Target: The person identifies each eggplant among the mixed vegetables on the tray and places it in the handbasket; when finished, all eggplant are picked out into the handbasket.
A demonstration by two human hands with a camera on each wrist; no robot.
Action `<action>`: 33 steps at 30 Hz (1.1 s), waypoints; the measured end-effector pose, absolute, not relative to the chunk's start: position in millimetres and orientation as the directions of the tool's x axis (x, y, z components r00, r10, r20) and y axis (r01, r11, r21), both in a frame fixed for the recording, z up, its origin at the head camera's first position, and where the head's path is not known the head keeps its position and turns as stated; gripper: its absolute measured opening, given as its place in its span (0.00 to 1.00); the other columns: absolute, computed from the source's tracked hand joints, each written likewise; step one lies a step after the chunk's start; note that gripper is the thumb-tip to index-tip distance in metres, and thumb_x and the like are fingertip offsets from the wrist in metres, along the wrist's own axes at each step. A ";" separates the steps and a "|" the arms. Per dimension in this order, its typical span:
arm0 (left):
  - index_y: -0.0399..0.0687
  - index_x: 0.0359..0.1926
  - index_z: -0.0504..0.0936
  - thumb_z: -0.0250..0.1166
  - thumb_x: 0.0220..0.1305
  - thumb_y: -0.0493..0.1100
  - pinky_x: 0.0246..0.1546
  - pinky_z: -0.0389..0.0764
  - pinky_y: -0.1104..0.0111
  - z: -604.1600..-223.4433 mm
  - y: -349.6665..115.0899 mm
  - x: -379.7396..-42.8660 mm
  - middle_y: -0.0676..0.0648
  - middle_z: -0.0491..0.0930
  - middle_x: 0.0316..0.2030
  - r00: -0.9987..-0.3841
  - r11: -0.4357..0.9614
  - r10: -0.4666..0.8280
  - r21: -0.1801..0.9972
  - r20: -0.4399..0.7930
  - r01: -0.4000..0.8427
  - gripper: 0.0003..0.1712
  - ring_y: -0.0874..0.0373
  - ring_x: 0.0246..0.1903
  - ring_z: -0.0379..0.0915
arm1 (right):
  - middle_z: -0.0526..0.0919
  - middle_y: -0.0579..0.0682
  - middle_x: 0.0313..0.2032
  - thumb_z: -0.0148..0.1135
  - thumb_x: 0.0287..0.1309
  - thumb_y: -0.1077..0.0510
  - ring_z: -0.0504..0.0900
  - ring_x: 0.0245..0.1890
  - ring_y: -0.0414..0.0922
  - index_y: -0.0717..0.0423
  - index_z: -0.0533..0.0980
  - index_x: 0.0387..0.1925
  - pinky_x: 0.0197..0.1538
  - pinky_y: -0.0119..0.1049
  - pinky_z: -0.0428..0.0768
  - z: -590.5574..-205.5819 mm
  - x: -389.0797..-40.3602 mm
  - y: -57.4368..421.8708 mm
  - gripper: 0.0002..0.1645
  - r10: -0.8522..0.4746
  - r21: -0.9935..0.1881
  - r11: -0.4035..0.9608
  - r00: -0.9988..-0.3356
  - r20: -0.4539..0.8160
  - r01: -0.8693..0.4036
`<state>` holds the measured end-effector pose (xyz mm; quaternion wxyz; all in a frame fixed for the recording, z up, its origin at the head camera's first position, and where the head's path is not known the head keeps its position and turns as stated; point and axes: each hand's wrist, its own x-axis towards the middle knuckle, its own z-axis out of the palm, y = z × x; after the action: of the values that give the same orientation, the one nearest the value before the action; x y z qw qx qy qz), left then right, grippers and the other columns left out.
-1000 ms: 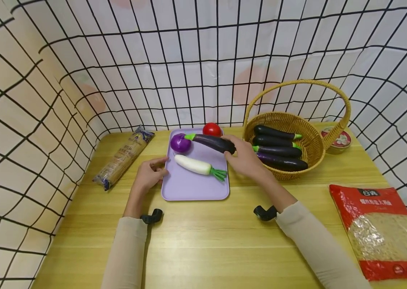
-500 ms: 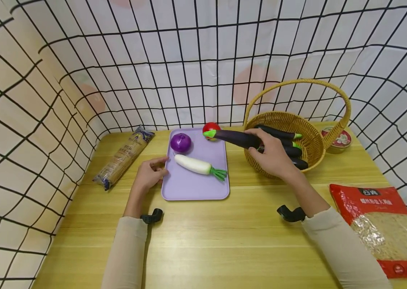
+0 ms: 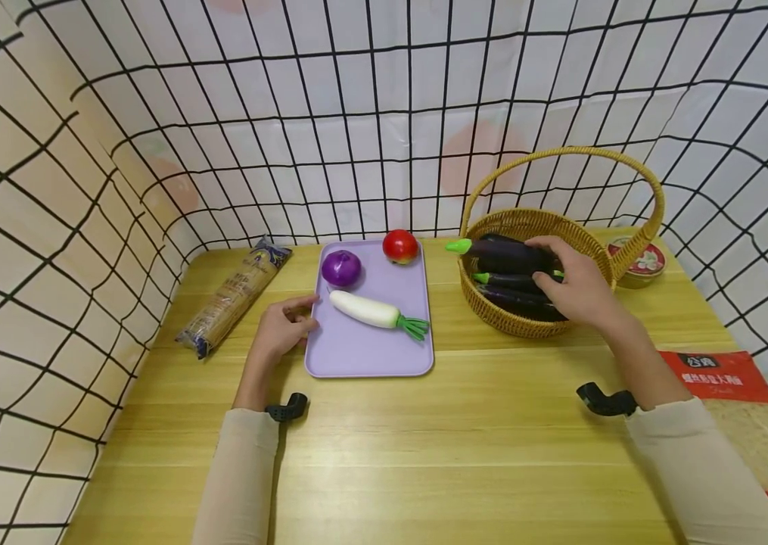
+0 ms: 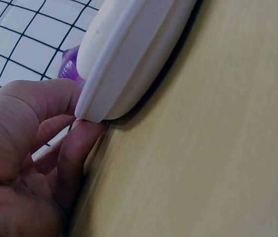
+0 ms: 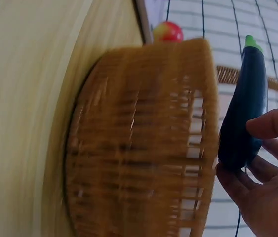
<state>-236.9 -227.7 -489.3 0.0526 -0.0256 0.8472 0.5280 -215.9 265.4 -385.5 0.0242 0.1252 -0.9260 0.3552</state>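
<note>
My right hand (image 3: pixel 570 280) grips a dark eggplant (image 3: pixel 502 256) by its thick end, over the wicker basket (image 3: pixel 520 325). Its green stem points left past the rim. In the right wrist view, the thumb lies on one side of the eggplant (image 5: pixel 245 108) and the fingers on the other, above the rim. Several more eggplants (image 3: pixel 520 301) lie in the basket, partly hidden. My left hand (image 3: pixel 281 329) pinches the left rim of a lilac tray (image 3: pixel 370 363); the left wrist view shows fingertips at the tray's lip (image 4: pixel 97 101). A white radish (image 3: pixel 363 309), a purple onion (image 3: pixel 341 269) and a tomato (image 3: pixel 400 247) lie on the tray.
Left of the tray lies a bag of dried noodles (image 3: pixel 234 299). A round tin (image 3: pixel 638 265) stands behind the basket's right side. A red bag of pasta (image 3: pixel 751 424) lies at right, partly under the right forearm. The basket's tall handle (image 3: pixel 561 154) arches over it.
My right hand has carried the eggplant rightward from above the tray to over the basket. The tomato shows fully again. My left hand stays at the tray's rim.
</note>
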 end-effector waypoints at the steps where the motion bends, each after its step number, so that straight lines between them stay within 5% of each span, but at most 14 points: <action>1: 0.54 0.65 0.82 0.69 0.58 0.35 0.25 0.84 0.70 -489.4 -227.8 -236.7 0.41 0.82 0.55 -0.993 0.440 0.013 0.893 -0.117 -0.100 0.32 0.60 0.33 0.76 | 0.69 0.65 0.69 0.56 0.73 0.61 0.71 0.64 0.66 0.52 0.64 0.73 0.62 0.66 0.71 -386.9 -216.6 270.1 0.30 -0.209 -0.647 0.721 -0.968 0.136 -0.247; 15: 0.54 0.64 0.83 0.70 0.58 0.35 0.25 0.84 0.71 -490.9 -232.3 -237.0 0.42 0.82 0.55 -0.994 0.448 0.001 0.889 -0.105 -0.093 0.31 0.59 0.32 0.75 | 0.68 0.73 0.67 0.52 0.71 0.63 0.71 0.56 0.68 0.60 0.61 0.73 0.56 0.65 0.70 -410.6 -242.2 317.9 0.32 -0.139 -0.602 0.781 -0.986 0.088 -0.164; 19: 0.54 0.65 0.83 0.70 0.58 0.35 0.25 0.84 0.71 -491.1 -233.6 -236.8 0.42 0.82 0.55 -0.994 0.453 -0.002 0.887 -0.106 -0.095 0.31 0.59 0.32 0.75 | 0.67 0.74 0.67 0.51 0.71 0.63 0.68 0.63 0.71 0.63 0.60 0.74 0.63 0.70 0.67 -414.4 -253.2 317.3 0.32 -0.125 -0.581 0.799 -0.988 0.094 -0.156; 33: 0.54 0.65 0.82 0.70 0.58 0.35 0.24 0.82 0.71 -492.6 -231.1 -235.9 0.42 0.82 0.55 -0.994 0.439 0.000 0.893 -0.106 -0.095 0.32 0.59 0.31 0.75 | 0.61 0.80 0.67 0.45 0.60 0.70 0.60 0.67 0.75 0.73 0.55 0.74 0.65 0.73 0.63 -420.3 -273.9 315.4 0.39 -0.157 -0.503 0.851 -0.987 0.027 -0.149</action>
<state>-235.9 -231.1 -492.6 0.0452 -0.0281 0.8471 0.5288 -273.9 315.4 -420.3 -0.0073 0.0795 -0.9621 0.2609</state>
